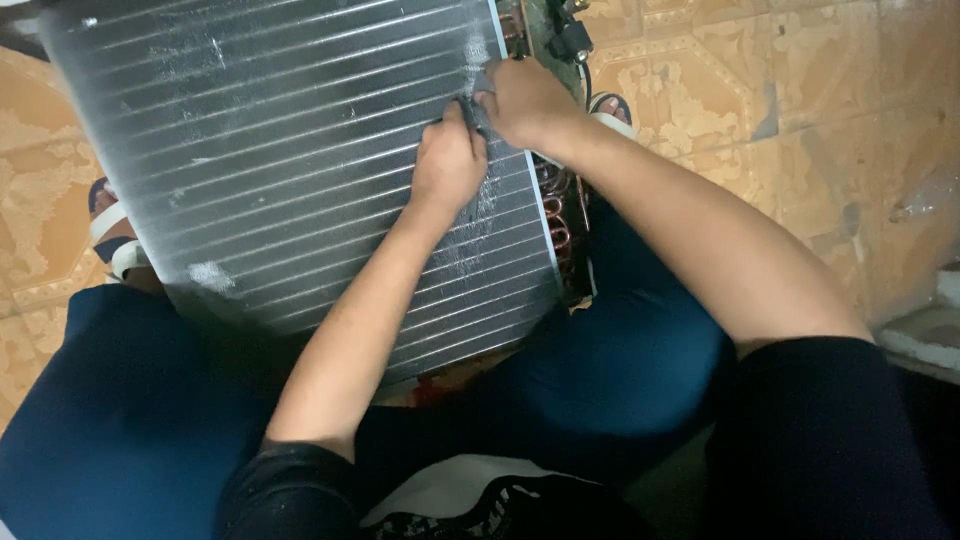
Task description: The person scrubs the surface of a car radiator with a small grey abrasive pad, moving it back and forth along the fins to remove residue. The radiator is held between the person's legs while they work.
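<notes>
A large silver finned coil (pixel 280 150) leans against my knees, its face crossed by horizontal ridges and pale dusty patches. My left hand (pixel 450 165) is curled into a fist and presses on the fins near the coil's upper right. A thin dark tool (pixel 466 116) sticks out of the fist's top. My right hand (pixel 525 100) touches the left one, with bent fingers gripping the coil at its right edge. Copper tube bends (pixel 556 205) run down that edge, partly hidden by my right forearm.
I sit low in dark blue trousers on an orange patterned tile floor (pixel 800 120). My sandalled feet (pixel 112 240) show on either side of the coil. A dark electrical part with wires (pixel 568 40) sits at the coil's top right corner. A pale step (pixel 925 335) lies at the right.
</notes>
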